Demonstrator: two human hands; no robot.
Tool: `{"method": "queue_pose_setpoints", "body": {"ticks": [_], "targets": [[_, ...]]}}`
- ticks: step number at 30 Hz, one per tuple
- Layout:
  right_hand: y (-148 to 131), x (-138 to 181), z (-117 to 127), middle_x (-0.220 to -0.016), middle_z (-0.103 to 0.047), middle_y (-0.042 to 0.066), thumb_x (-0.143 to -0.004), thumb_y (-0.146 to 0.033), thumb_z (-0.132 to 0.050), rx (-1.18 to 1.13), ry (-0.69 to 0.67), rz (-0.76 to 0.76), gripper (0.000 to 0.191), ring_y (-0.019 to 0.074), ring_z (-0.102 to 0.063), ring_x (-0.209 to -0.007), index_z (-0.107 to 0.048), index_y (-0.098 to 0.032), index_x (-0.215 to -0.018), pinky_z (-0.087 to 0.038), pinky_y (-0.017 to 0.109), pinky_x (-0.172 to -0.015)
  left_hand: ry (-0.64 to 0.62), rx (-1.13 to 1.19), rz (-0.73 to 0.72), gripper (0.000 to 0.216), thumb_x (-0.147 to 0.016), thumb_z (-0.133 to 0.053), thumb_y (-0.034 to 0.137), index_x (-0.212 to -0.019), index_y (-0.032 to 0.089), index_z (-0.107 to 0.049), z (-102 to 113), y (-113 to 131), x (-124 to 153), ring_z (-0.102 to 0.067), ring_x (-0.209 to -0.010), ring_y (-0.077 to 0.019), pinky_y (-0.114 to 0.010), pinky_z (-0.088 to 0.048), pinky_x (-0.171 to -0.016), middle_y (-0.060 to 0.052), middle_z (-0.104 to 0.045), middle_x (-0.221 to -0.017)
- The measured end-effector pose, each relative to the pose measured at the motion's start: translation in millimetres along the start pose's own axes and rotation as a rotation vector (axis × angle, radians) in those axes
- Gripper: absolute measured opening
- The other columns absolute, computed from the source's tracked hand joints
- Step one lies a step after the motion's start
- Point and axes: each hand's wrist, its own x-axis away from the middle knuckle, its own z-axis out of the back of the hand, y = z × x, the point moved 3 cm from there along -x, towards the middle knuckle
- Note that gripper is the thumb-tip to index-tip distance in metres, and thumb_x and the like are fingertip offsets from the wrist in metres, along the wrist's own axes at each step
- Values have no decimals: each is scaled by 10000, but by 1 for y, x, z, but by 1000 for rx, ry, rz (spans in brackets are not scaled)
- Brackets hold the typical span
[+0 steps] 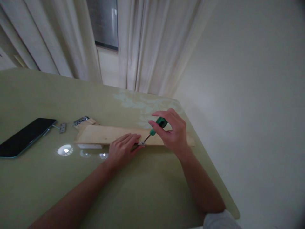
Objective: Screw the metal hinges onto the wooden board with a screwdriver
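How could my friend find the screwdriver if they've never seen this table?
Start with the big pale-green table, then find the long wooden board on it. Toward the board's right end, the right hand is at the screwdriver, which slants down to the left. Nothing else nearby has a bright green handle and thin metal shaft.

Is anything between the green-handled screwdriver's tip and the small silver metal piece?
Nothing visible: the green-handled screwdriver seems to touch the silver metal piece at the near edge of the pale wooden board, beside the left hand.
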Motion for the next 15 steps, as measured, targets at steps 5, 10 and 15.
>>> {"method": "queue_pose_setpoints", "body": {"ticks": [5,10,15], "targets": [[-11,0,3,-1341,-707,92,-1055,-297,-647,-2,-177,18,522,237,-669,-1221,-536,-285,-1565,-546,427,-1067,-20,11,12,196,-1011,-730,415,-1101,242,-732,-1,-1,1,-802,-1044,-222,-325,-631,-820,-18,-838,-1149],[-8,0,6,-1299,-730,70,-1112,-275,-541,-104,-294,26,415,187,-706,-1151,-560,-293,-1527,-568,355,-1007,-22,6,17,213,-1009,-728,417,-1118,236,-745,-2,0,1,-802,-1034,-223,-319,-631,-799,-25,-839,-1139],[-4,2,0,-787,-693,31,-1014,-390,-722,305,-19,169,199,192,-641,-756,-733,-205,-1085,-538,351,-755,0,-13,18,251,-1002,-737,427,-1143,220,-746,0,1,-1,-806,-1021,-229,-330,-634,-824,-30,-841,-1131]]}}
